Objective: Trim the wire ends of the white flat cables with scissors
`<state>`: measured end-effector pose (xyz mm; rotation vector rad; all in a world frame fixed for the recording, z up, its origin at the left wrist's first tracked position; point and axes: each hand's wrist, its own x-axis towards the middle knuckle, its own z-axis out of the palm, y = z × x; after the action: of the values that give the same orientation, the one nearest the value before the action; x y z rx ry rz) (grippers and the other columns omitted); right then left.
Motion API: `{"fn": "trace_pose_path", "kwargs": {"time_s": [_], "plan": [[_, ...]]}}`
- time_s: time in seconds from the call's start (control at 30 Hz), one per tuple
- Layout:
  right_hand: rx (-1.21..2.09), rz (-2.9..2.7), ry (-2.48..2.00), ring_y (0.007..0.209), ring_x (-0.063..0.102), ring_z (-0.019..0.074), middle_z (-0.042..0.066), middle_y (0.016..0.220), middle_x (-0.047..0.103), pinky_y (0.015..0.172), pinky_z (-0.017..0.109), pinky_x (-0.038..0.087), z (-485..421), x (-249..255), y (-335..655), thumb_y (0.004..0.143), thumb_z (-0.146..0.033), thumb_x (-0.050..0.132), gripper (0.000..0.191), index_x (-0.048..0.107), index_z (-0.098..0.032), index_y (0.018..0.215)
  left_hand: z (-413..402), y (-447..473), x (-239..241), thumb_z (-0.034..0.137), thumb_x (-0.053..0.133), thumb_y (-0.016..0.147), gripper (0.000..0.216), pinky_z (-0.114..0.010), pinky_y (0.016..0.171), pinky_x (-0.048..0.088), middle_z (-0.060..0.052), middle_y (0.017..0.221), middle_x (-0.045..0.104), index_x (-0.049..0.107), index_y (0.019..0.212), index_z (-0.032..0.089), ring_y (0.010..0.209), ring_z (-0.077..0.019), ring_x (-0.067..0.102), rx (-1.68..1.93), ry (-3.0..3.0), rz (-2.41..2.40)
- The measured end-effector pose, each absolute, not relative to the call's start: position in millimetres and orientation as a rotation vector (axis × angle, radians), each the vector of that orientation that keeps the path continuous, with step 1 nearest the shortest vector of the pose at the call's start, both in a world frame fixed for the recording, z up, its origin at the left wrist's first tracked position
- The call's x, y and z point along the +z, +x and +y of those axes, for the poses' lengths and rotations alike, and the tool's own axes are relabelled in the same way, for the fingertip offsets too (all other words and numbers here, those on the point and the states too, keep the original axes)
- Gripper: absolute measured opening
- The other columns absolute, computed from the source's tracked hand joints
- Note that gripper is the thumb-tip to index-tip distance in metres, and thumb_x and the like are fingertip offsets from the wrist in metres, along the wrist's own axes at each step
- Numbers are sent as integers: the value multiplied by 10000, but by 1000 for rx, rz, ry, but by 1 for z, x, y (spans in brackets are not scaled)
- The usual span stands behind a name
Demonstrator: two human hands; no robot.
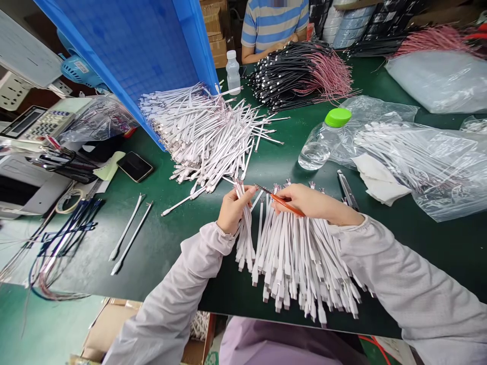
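Note:
My left hand [233,207] is closed around a small bunch of short white cables [245,233], holding their stripped wire ends up. My right hand [307,202] pinches a thin orange tool [283,201] whose metal tip points left at those wire ends. Under my right forearm a fanned row of white cables [300,258] lies on the green table [160,238], connectors toward me. A large loose heap of white cables [205,132] spills from a tilted blue crate [133,45] further back.
Two single white cables [129,233] lie at left. A water bottle with a green cap [323,139], a utility knife [347,190], white tissue [380,180] and plastic bags [429,157] sit at right. Black-and-pink cables [300,76] lie before a person in a striped shirt [274,23]. A phone [135,166] and calculator [47,124] are at left.

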<state>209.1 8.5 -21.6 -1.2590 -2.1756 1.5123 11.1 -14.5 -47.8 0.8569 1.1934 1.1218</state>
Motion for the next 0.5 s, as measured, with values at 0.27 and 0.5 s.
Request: {"fn": "trace_pose_path", "kwargs": {"time_s": [0.27,0.5], "plan": [[1336,-1792,-1389,501,383,107,-5,572,491,490,261,315,6,-24,202,806,-417,587,301,679,-136,862,-12,5,-51,441,812,617,413,-248,651,418,-39,757,660,752,871,121,692,-124,553,1048,867,1104],[993,-1794,-1161,682,478,138,17,780,549,697,298,417,5,-36,192,839,-329,559,376,669,-174,1163,-13,8,-57,378,814,616,289,-279,700,434,-46,737,680,732,745,132,686,-133,558,1063,1061,1169]]}}
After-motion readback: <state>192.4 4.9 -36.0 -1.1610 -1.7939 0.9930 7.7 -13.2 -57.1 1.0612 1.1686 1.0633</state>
